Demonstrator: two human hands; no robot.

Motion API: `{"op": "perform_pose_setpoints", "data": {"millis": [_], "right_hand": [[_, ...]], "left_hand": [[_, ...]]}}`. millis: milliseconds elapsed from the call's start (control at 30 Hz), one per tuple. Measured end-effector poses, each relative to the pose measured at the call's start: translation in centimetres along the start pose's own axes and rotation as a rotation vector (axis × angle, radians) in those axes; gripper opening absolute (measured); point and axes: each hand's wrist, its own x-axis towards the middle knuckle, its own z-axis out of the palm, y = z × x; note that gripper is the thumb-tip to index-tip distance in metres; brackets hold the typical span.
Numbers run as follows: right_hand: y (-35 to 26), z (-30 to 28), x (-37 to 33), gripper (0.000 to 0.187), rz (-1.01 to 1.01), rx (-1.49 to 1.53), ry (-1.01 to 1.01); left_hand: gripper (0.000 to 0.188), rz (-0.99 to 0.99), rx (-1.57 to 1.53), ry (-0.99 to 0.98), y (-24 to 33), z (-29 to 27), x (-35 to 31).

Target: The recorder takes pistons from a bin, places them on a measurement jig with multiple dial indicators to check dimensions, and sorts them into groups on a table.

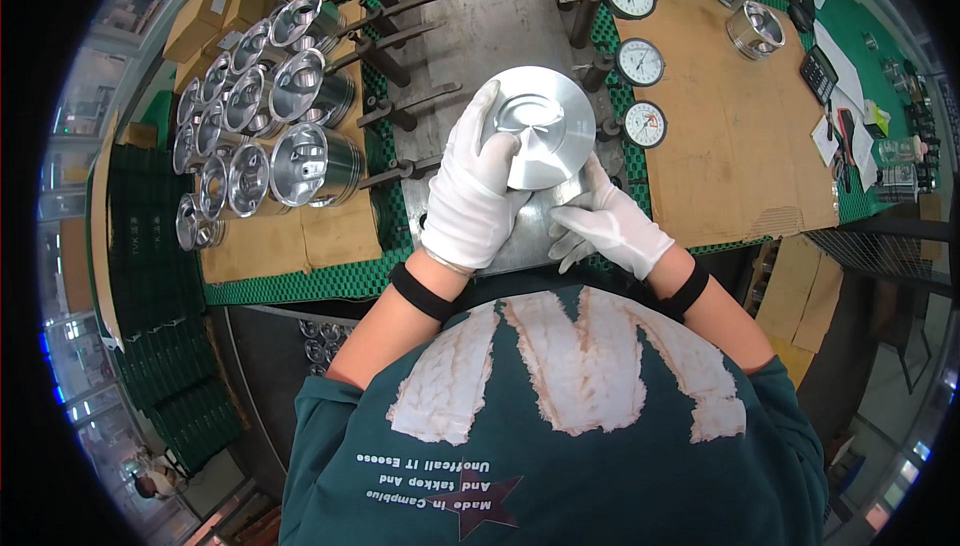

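Observation:
A shiny metal piston [562,151] with a round, dished crown is tilted toward me over the steel plate [470,31]. Wearing a white glove, my left hand [472,181] grips it from the left, thumb across the crown and fingers along the rim. My right hand [612,226], also gloved in white, is at the piston's lower right edge. One raised finger there meets or nearly meets the rim, while its other fingers are spread apart below. The piston's underside is hidden.
Several pistons [312,166] crowd the cardboard at left. Dark gauge stands with rods [385,58] flank the plate; dial gauges [640,62] line its right side. Farther right are brown cardboard [735,136], another piston [755,31], a calculator [818,74] and papers. Cardboard boxes [200,21] stand far left.

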Motion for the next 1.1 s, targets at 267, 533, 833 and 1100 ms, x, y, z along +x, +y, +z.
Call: {"op": "perform_pose_setpoints", "data": {"millis": [267, 533, 833, 1100], "right_hand": [[-0.3, 0.1, 0.1, 0.101, -0.005, 0.004, 0.019], [-3.8, -2.4, -3.0, 0.105, -0.081, -0.4, -0.021], [-6.2, -14.3, -9.6, 0.044, -0.589, -0.286, 0.192], [-5.6, -24.4, -9.1, 0.036, -0.57, 0.284, 0.552]], "left_hand": [[0.054, 0.009, 0.006, 0.015, 0.2, 0.1, 0.1], [0.046, -0.146, -0.119, -0.086, 2.5, -2.3, 1.6], [0.059, -0.699, -0.916, -0.556, 14.9, -4.4, 9.6], [0.068, 0.013, -0.726, -0.564, 17.2, -0.6, 15.2]]}}
